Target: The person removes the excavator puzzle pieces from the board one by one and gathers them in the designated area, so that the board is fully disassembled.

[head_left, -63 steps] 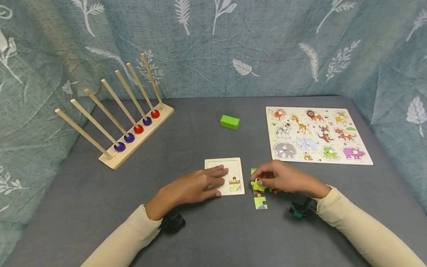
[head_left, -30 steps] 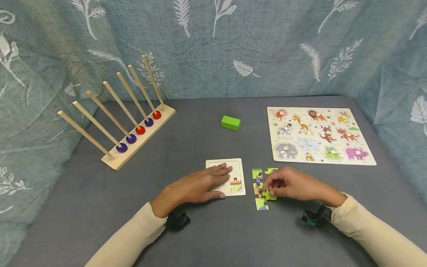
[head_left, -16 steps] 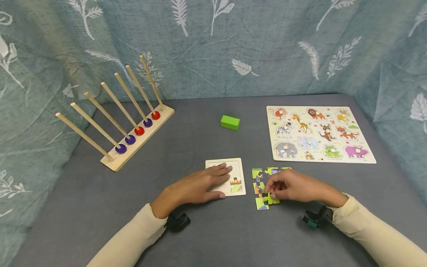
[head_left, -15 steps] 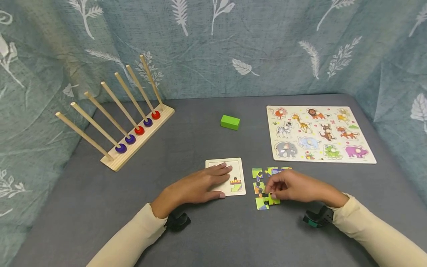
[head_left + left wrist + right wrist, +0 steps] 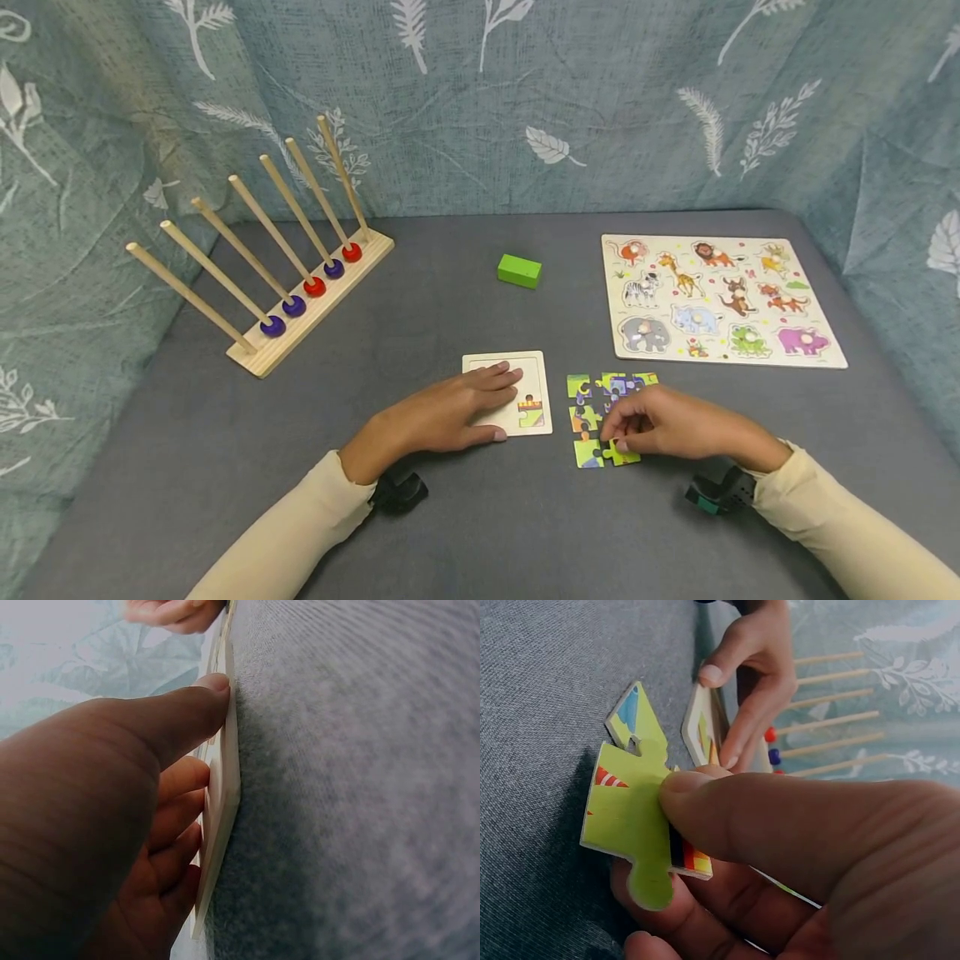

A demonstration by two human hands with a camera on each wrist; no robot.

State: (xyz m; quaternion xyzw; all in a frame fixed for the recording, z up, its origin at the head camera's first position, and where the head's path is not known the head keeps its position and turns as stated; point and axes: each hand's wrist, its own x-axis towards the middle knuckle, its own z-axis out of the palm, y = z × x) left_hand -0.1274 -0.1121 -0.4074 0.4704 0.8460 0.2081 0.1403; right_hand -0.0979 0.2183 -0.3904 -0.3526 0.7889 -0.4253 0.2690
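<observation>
My left hand [image 5: 450,410] rests with extended fingers on a small square wooden puzzle tray [image 5: 531,367], thumb along its near edge. One piece lies in the tray's near right corner. My right hand [image 5: 667,423] pinches a light green jigsaw piece [image 5: 622,802] between thumb and fingers; a red-and-white striped print shows on it. That piece sits just right of a green and blue jigsaw piece [image 5: 588,455] on the table. Several more loose jigsaw pieces [image 5: 578,387] lie beyond, partly hidden by my right hand.
A wooden peg stand [image 5: 307,310] with red and blue beads stands at the left. Farther back lies a green block [image 5: 519,272]. An animal peg puzzle board [image 5: 708,325] occupies the right rear. A patterned curtain [image 5: 465,125] hangs behind the grey table [image 5: 495,533].
My right hand has carried the green jigsaw piece right and toward me, from over the left column of pieces to beside the nearest one. My left hand has stayed on the tray.
</observation>
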